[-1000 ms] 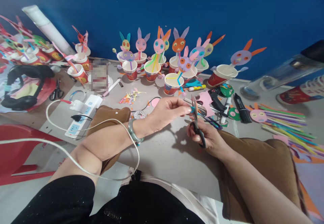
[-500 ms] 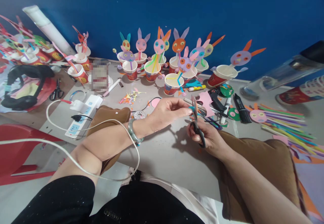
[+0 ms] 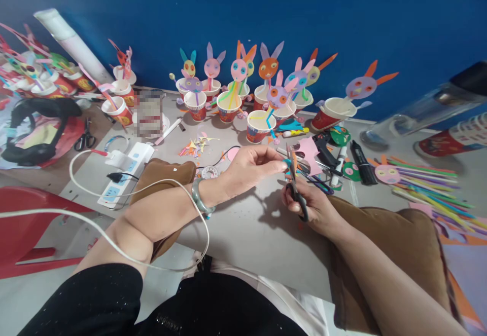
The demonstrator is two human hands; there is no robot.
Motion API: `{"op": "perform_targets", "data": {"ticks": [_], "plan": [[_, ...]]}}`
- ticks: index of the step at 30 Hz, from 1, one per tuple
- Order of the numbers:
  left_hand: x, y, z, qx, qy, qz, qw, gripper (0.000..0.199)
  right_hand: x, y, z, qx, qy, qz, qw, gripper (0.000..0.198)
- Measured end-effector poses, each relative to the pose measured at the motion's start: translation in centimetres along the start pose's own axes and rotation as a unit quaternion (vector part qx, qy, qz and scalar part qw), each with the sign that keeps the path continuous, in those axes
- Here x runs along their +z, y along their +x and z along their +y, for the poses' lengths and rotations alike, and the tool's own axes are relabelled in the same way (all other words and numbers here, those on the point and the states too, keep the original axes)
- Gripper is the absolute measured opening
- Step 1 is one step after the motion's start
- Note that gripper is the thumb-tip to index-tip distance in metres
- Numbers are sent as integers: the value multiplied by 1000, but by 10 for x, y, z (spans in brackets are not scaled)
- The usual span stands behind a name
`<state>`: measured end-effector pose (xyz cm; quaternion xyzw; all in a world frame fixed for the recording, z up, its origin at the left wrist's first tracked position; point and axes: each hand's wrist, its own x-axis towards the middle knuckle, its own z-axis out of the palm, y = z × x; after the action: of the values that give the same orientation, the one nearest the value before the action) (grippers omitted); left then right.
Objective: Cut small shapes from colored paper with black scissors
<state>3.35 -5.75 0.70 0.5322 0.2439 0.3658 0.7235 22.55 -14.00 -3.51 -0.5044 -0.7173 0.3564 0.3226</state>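
Note:
Between the thumb and fingers of my left hand (image 3: pixel 253 170) is a small piece of teal paper (image 3: pixel 286 163), of which only a bit shows. My right hand (image 3: pixel 315 207) grips a pair of scissors (image 3: pixel 292 186) by their black handles, blades pointing up and away from me. The blades are right at the teal paper, close to my left fingertips; whether they press on it I cannot tell. Both hands hover above the grey table (image 3: pixel 251 239). Behind them stands a paper cup (image 3: pixel 258 128) with a lilac rabbit-faced figure (image 3: pixel 277 96) in it.
More cups with paper rabbits line the blue wall. A glue gun (image 3: pixel 327 151), black marker (image 3: pixel 363 162) and colored strips (image 3: pixel 433 186) lie right, above a brown cushion (image 3: pixel 391 255). Paper scraps (image 3: pixel 198 146), a power strip (image 3: pixel 125 174) and a white cable (image 3: pixel 152 265) are left.
The scissors and right hand have barely shifted, with the blades still beside the teal paper. My left hand keeps its pinch in nearly the same place.

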Motion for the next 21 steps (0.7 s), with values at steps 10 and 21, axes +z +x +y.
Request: {"op": "perform_targets", "data": {"ticks": [10, 21], "plan": [[-1, 1, 1, 3, 7, 1, 1000, 26, -1, 0, 1, -5, -11, 2, 1000, 66], [-3, 1, 0, -4, 16, 9, 1000, 26, -2, 0, -4, 6, -4, -5, 1000, 66]]}}
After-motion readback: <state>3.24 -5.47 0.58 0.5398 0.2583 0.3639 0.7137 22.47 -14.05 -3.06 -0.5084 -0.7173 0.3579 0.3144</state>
